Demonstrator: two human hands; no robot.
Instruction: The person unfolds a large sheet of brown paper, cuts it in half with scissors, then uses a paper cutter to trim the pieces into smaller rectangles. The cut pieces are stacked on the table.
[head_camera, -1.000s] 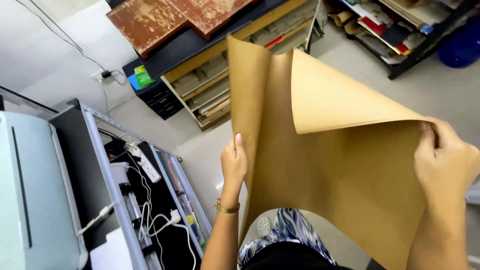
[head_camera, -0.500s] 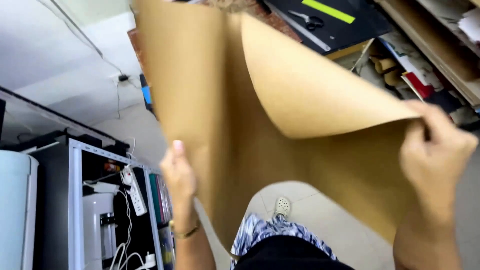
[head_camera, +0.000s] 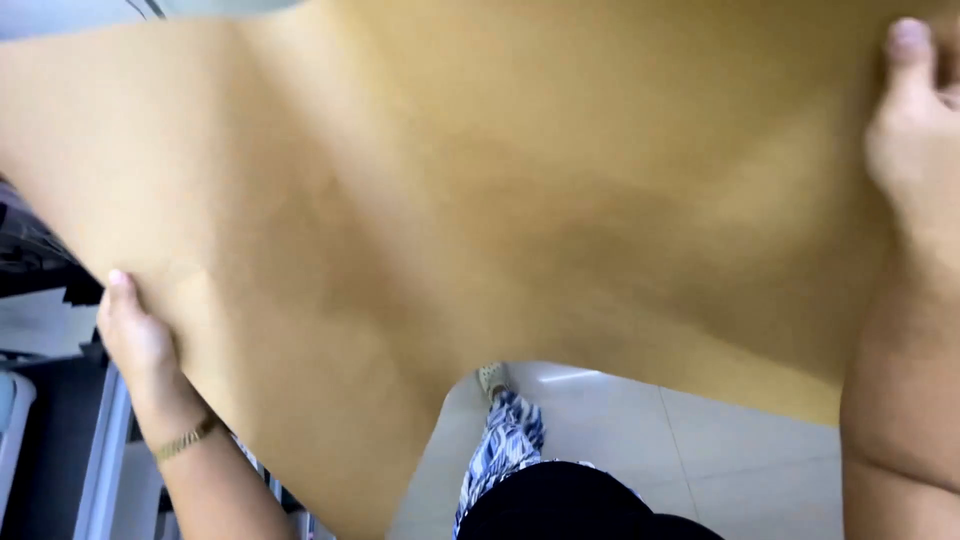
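A large sheet of brown paper (head_camera: 480, 200) fills almost the whole head view, spread wide in front of me. My left hand (head_camera: 135, 335) grips its left edge at the lower left, a thin gold bracelet on the wrist. My right hand (head_camera: 915, 140) holds the sheet's right edge at the upper right, thumb on top of the paper. The sheet sags in the middle between both hands and hides whatever lies behind it.
Below the paper I see the pale tiled floor (head_camera: 700, 450), my blue-and-white patterned trouser leg (head_camera: 505, 450) and a light shoe (head_camera: 490, 378). A dark metal rack edge (head_camera: 60, 440) shows at the lower left.
The sheet has come up and closer to the camera, unfolding wider until it blocks the shelves and machines seen before. My hands have moved further apart along its edges.
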